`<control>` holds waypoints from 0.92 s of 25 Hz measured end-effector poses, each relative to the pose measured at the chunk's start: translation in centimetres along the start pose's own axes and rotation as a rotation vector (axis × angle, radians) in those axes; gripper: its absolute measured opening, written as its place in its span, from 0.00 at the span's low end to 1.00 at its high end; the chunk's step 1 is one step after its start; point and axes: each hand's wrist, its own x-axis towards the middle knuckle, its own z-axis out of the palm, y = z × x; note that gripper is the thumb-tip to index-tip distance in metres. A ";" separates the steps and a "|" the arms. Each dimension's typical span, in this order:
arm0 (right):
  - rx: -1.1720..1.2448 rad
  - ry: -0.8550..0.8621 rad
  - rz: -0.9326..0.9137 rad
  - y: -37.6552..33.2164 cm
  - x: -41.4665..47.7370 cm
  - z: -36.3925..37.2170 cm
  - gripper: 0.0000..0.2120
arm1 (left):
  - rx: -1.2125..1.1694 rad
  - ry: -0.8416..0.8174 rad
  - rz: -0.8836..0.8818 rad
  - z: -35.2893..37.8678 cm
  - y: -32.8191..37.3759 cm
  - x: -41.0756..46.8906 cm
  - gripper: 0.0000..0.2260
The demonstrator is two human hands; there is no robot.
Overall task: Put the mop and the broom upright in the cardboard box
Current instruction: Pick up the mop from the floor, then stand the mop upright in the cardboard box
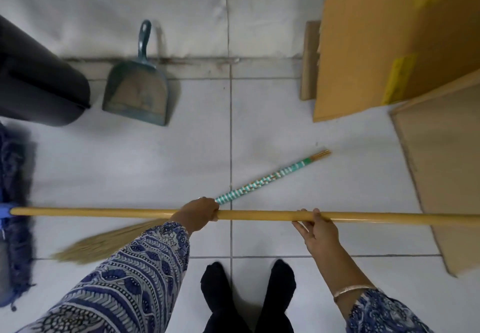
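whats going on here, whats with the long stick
A person holds the mop level by its wooden handle, the left hand clamped round it and the right hand cupping it further along. The blue mop head is at the left edge. The broom lies on the tiled floor beneath. The cardboard box stands at right; neither tool is in it yet.
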 end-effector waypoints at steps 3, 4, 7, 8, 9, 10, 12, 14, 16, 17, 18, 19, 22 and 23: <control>-0.012 -0.095 -0.133 -5.1 -7.9 1.1 0.07 | -0.025 0.080 0.043 -5.5 2.3 -5.3 0.05; -0.015 -0.121 -0.175 -7.2 -11.0 1.4 0.04 | -0.026 0.116 0.059 -7.8 3.6 -7.5 0.05; -0.032 -0.229 -0.343 -13.9 -20.4 1.7 0.06 | -0.049 0.240 0.120 -14.3 7.8 -14.2 0.07; -0.043 -0.262 -0.396 -16.1 -23.6 1.7 0.04 | -0.058 0.279 0.145 -16.4 9.4 -16.4 0.07; -0.053 -0.289 -0.450 -18.6 -27.0 1.6 0.03 | -0.069 0.325 0.167 -18.6 11.1 -18.8 0.07; -0.072 -0.314 -0.504 -20.9 -30.2 1.5 0.03 | -0.085 0.360 0.181 -20.6 12.9 -21.2 0.07; -0.093 -0.371 -0.623 -25.5 -37.8 0.6 0.02 | -0.121 0.437 0.207 -24.7 16.8 -26.5 0.08; -0.113 -0.425 -0.737 -30.0 -44.6 -0.1 0.07 | -0.164 0.528 0.232 -28.2 20.7 -30.9 0.11; -0.136 -0.484 -0.849 -34.4 -51.7 -1.5 0.09 | -0.192 0.641 0.273 -31.6 25.0 -35.3 0.17; -0.149 -0.512 -0.910 -36.5 -55.0 -2.5 0.09 | -0.204 0.696 0.301 -32.9 27.3 -37.2 0.18; -0.158 -0.535 -0.973 -38.7 -57.9 -3.6 0.09 | -0.209 0.745 0.327 -34.2 29.7 -38.9 0.19; -0.174 -0.556 -1.027 -40.5 -60.2 -4.5 0.09 | -0.223 0.778 0.349 -35.1 31.8 -40.0 0.19; -0.254 -0.632 -1.188 -46.2 -66.0 -8.7 0.07 | -0.367 0.878 0.420 -37.5 39.4 -42.4 0.19; -0.278 -0.649 -1.238 -48.0 -67.3 -10.3 0.07 | -0.389 0.902 0.441 -38.1 42.1 -42.9 0.19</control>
